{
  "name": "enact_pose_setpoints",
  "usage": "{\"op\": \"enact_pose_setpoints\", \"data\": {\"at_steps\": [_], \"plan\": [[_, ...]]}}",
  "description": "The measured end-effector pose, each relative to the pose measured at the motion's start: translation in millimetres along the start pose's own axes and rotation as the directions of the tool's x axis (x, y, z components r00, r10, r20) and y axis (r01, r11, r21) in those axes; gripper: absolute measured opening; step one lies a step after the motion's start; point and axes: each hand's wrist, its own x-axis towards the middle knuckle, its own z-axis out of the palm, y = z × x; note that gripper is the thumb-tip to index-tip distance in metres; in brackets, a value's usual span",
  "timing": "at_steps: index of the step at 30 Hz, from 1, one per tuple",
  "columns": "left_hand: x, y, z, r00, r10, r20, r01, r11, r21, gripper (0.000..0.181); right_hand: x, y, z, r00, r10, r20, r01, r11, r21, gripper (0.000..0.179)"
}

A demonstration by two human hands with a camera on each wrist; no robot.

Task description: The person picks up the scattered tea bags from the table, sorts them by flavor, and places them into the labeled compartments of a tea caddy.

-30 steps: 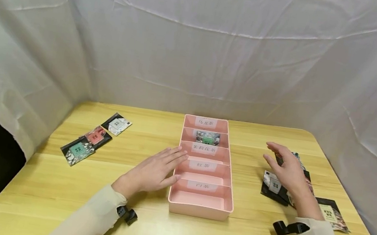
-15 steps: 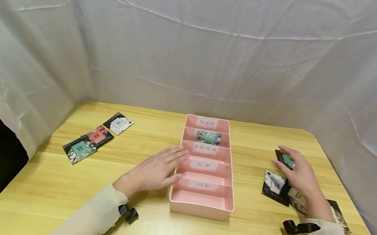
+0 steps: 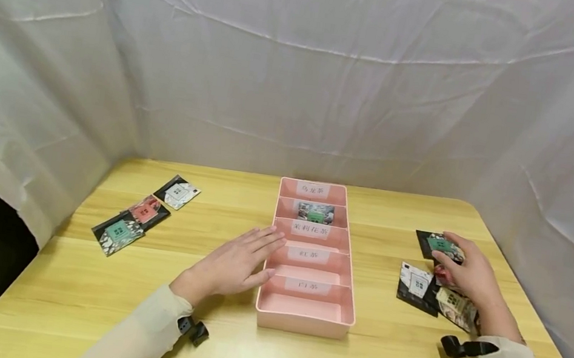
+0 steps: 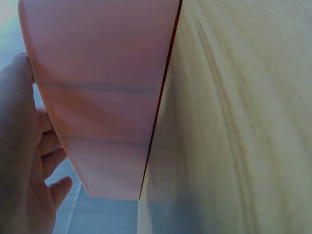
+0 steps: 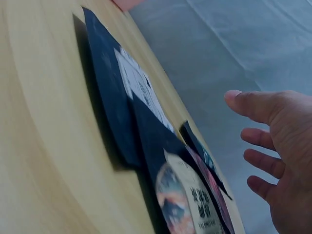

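My left hand (image 3: 231, 260) lies with straight fingers on the left rim of a pink divided box (image 3: 302, 324). In the left wrist view, its fingertips are along the box wall (image 4: 107, 58). My right hand (image 3: 477, 279) is over the tea sachets at the right, thumb and fingers apart. Nearest its fingertips is a black sachet with a green label (image 3: 424, 243). Below that, partly hidden by the hand, are a red sachet (image 3: 440, 275) and a cream-labelled one (image 3: 454, 301). A sachet with a white label (image 3: 415, 286) lies left of these. In the right wrist view, the hand (image 5: 287, 151) holds nothing.
The box's compartments carry paper labels with Chinese writing. One green-labelled sachet (image 3: 316, 212) is in the second compartment from the back. At the table's left lie sachets with white (image 3: 177, 192), red (image 3: 145, 209) and green (image 3: 117, 231) labels. Pale curtains (image 3: 304, 96) surround the table.
My right hand has shifted right and slightly down over the sachets, bringing its fingertips to the green-labelled one, which now shows more. My left hand stays on the box rim.
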Motion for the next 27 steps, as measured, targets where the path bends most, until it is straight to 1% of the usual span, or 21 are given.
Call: {"op": "enact_pose_setpoints", "data": {"at_steps": [6,10,13,18,21,27], "plan": [[-0.9,-0.7,0.9,1.0,-0.001,0.008,0.001,1.0,0.001,0.064,0.4,16,-3,0.999,0.038,-0.007,-0.038,0.999,-0.005,0.072],[-1.9,-0.9,1.4,1.0,-0.004,0.008,0.004,1.0,0.004,0.064,1.2,21,-3,0.996,0.086,-0.006,-0.086,0.996,0.0,0.074],[-2.7,-0.7,2.1,1.0,-0.009,0.008,0.009,1.0,0.003,0.064,2.1,24,-3,0.994,0.105,-0.014,-0.105,0.994,0.007,0.075],[-4.4,0.3,2.7,1.0,-0.015,0.016,0.015,1.0,-0.004,0.065,3.4,31,-4,0.994,0.111,-0.013,-0.111,0.994,0.007,0.078],[-4.4,0.2,2.6,1.0,-0.009,0.007,0.009,1.0,-0.005,0.065,5.2,36,-6,0.995,0.101,0.005,-0.101,0.995,0.006,0.078],[-1.9,-0.6,1.4,1.0,0.01,-0.007,-0.01,1.0,0.005,0.065,18.2,45,-13,0.995,0.093,0.042,-0.094,0.996,0.009,0.078]]}}
